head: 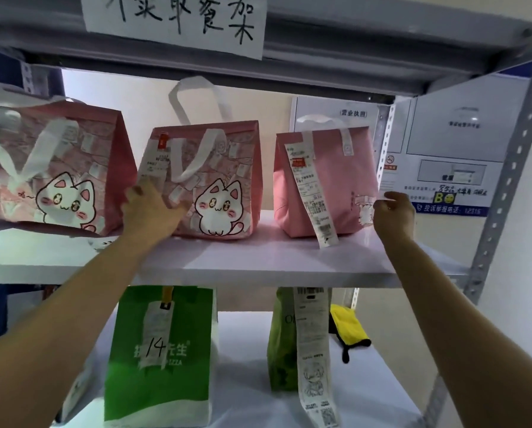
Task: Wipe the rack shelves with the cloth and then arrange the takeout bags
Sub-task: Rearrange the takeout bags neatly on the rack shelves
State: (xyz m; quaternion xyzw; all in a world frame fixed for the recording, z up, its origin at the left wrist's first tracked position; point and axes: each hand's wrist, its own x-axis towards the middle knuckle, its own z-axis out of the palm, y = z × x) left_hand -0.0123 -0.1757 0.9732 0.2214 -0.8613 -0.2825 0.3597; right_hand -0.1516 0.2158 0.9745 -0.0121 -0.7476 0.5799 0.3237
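Three pink takeout bags stand on the upper white shelf (pixel 258 261): a left cat bag (pixel 58 168), a middle cat bag (pixel 215 186) and a plain right bag (pixel 323 180) with a long receipt. My left hand (pixel 149 208) grips the lower left corner of the middle cat bag. My right hand (pixel 392 211) presses against the right edge of the plain right bag, fingers curled on it. On the lower shelf stand a green pizza bag (pixel 162 359) marked 14 and a darker green bag (pixel 281 344) with a long receipt. A yellow cloth (pixel 349 329) lies at the back right there.
The grey metal rack post (pixel 502 186) with holes rises at the right. A handwritten paper sign (pixel 175 20) hangs on the top beam. Notices (pixel 449 143) are posted on the wall behind. The lower shelf (pixel 366 396) has bare surface at the front right.
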